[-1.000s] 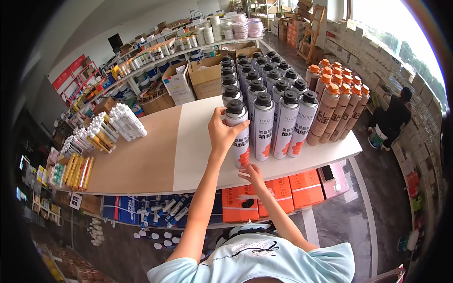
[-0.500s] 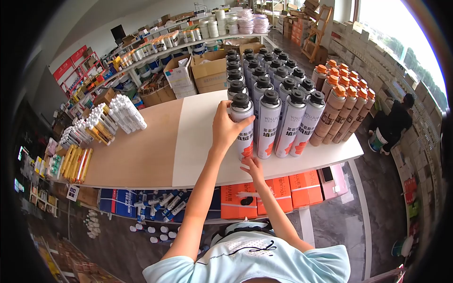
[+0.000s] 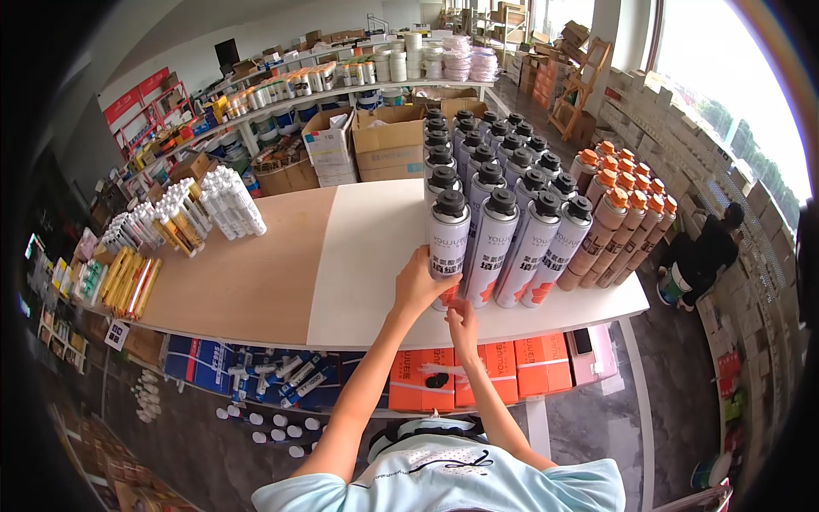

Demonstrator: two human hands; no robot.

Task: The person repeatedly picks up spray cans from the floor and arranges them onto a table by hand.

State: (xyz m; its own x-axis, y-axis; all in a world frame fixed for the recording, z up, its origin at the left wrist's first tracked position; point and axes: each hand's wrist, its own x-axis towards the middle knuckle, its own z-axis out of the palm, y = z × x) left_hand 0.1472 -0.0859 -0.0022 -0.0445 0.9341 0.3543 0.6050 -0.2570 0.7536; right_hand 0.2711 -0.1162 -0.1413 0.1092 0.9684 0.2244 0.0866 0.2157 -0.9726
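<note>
A white can with a black cap (image 3: 449,235) stands upright at the front left corner of the group of similar cans (image 3: 497,243) on the table. My left hand (image 3: 419,282) is wrapped round its lower part. Low at the can's base is my right hand (image 3: 462,322), its fingers bent together by the bottom edge; whether they pinch anything is too small to tell. To the right of the white cans stand several brown cans with orange caps (image 3: 604,235).
White and yellow tubes (image 3: 182,218) stand on the table's (image 3: 256,290) left side. Orange boxes (image 3: 422,384) and a blue box (image 3: 198,363) lie beneath. Cardboard boxes (image 3: 384,141) are behind the table. A person in dark clothes (image 3: 704,252) is by the right-hand shelves.
My left hand has slid from near the can's top down to its lower part. My right hand stays by the base, its fingers now more closed. The camera view has shifted slightly.
</note>
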